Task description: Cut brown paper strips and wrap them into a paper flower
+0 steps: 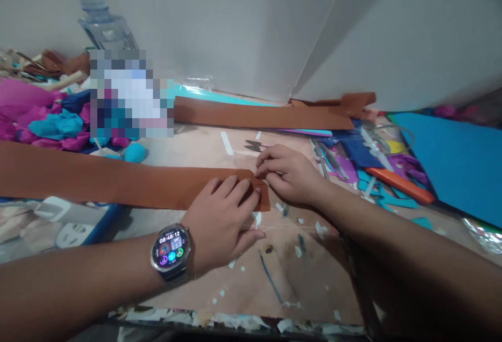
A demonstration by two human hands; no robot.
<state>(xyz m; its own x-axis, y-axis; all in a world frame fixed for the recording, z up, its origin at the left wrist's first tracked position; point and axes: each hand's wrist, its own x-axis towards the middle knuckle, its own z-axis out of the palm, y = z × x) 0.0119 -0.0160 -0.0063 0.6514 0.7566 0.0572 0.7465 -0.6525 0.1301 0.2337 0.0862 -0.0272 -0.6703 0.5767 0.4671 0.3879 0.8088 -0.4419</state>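
The brown strip (pixel 129 184) runs left to right under the unclenched left hand (pixel 219 216). The right hand (pixel 291 175) pinches its right end.

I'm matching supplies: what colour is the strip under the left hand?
The strip under the left hand is plain orange-brown; the head view shows it best.

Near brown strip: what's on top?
Left hand on the near brown strip, toward its right end; right hand at that end. Surface under the left hand is hidden.
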